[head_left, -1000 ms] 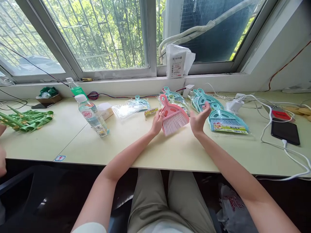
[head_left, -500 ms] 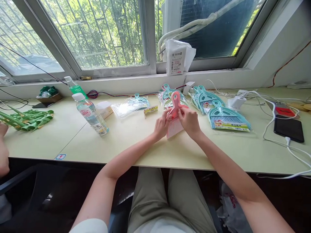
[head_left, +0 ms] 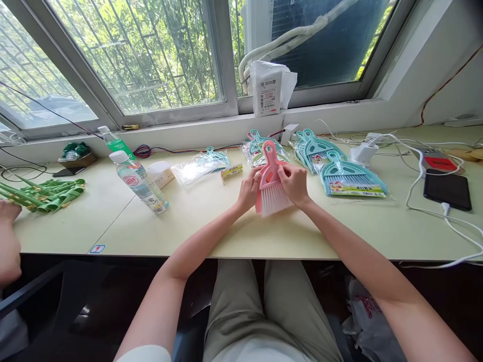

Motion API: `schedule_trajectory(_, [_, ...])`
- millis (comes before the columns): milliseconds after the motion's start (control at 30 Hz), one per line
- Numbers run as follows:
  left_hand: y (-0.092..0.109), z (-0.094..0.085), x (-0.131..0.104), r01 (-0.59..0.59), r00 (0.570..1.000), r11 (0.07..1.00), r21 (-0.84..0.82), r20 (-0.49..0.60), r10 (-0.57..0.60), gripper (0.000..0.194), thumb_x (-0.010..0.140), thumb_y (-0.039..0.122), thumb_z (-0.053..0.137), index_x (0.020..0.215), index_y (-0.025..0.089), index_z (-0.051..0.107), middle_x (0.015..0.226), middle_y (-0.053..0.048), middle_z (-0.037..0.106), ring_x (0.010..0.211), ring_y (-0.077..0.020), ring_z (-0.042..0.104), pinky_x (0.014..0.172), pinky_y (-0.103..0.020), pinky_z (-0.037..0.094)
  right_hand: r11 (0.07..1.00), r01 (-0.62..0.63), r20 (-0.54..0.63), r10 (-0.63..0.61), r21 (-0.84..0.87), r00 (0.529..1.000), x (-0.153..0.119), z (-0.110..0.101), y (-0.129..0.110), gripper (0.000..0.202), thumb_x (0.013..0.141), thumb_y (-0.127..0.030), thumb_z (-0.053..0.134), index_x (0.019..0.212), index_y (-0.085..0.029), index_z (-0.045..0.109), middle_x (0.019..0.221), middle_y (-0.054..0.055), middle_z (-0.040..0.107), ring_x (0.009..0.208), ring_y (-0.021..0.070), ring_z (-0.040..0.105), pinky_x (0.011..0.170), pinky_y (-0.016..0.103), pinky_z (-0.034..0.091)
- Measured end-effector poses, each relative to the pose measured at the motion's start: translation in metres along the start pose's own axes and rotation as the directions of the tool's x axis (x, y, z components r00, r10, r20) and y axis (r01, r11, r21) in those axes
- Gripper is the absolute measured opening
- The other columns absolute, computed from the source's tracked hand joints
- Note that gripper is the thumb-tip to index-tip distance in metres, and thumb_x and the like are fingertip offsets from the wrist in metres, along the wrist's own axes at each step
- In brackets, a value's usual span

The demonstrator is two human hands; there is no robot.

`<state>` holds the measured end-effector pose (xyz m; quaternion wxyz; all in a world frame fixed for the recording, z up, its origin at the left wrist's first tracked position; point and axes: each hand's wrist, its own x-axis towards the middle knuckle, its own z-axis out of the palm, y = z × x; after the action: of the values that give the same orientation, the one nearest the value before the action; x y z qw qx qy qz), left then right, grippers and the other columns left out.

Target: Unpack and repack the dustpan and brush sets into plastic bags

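A small pink hand brush with pale bristles stands handle-up in front of me, laid against a pink dustpan whose edge shows behind it. My left hand is closed on the left side of the dustpan, fingers partly hidden. On the other side my right hand pinches the brush by its right edge. Just behind them lies a bagged blue brush-and-dustpan set. To the left of my left hand is a small yellow printed card.
More bagged blue sets lie at right. A black phone and white cables are farther right. Clear plastic bags, a water bottle and green folded strips occupy the left, near another person's hand.
The brush and dustpan have turned, so the bristles now face me more fully. Both hands keep their hold on the pink pieces. The camera view has shifted slightly.
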<state>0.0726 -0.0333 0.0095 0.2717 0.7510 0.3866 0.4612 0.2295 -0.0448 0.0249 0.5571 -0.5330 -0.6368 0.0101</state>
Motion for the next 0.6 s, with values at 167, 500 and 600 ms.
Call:
schedule_trajectory(167, [-0.047,-0.039,0.031,0.208,0.968,0.967,0.147,-0.171,-0.182,0.045,0.102,0.038,0.026,0.124,0.019,0.060,0.108,-0.008,0.071,0.095,-0.0212,0.063,0.083,-0.029,0.045,0.919,-0.165,-0.054,0.197,0.359,0.979,0.024,-0.031,0.021,0.049,0.092,-0.046,0.041,0.049,-0.023,0.043,0.047,-0.001,0.046,0.045,0.0135,0.041,0.052,0.030,0.037])
schedule_trajectory(500, [-0.069,-0.083,0.037,0.174,0.961,0.772,0.612,0.064,-0.268,0.042,0.097,0.047,0.035,0.089,0.019,0.066,0.104,-0.014,0.069,0.103,-0.0287,0.061,0.088,-0.034,0.039,0.860,0.093,0.310,0.078,-0.501,0.947,0.021,-0.022,0.094,0.016,0.086,-0.020,0.056,0.087,-0.016,0.071,0.099,0.013,0.069,0.093,0.0255,0.061,0.078,0.037,0.045])
schedule_trajectory(600, [-0.068,-0.081,0.037,0.204,0.955,0.780,0.592,0.056,-0.293,0.040,0.096,0.048,0.038,0.093,0.019,0.065,0.105,-0.013,0.068,0.103,-0.0281,0.059,0.088,-0.034,0.039,0.859,0.061,0.261,0.086,-0.509,0.962,0.021,-0.023,0.098,0.018,0.086,-0.024,0.060,0.098,-0.017,0.072,0.106,0.014,0.068,0.102,0.0288,0.059,0.085,0.042,0.044])
